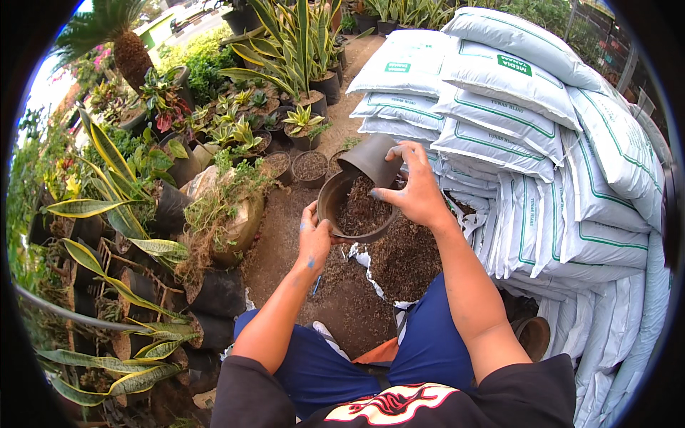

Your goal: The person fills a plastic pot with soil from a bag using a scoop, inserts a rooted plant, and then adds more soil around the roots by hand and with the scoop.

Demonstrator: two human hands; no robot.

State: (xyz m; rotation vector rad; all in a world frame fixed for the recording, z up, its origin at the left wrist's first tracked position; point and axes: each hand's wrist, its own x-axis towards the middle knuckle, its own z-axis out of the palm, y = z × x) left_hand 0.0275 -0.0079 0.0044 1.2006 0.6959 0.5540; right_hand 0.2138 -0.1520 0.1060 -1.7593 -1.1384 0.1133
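In the head view, a wide, round, dark pot [332, 197], part filled with crumbly brown mix [364, 212], is held at its near-left rim by the left hand [314, 235]; above its far side, a smaller, smooth grey pot [371, 160] is gripped, tilted, in the right hand [419, 187]. White sacks [499, 146] are stacked at right.

Plant nursery: potted snake plants [305, 60], stacked white sacks [492, 146].

White sacks [492, 146] bear printed lettering [508, 103]; a green label [514, 65] on one carries white letters.
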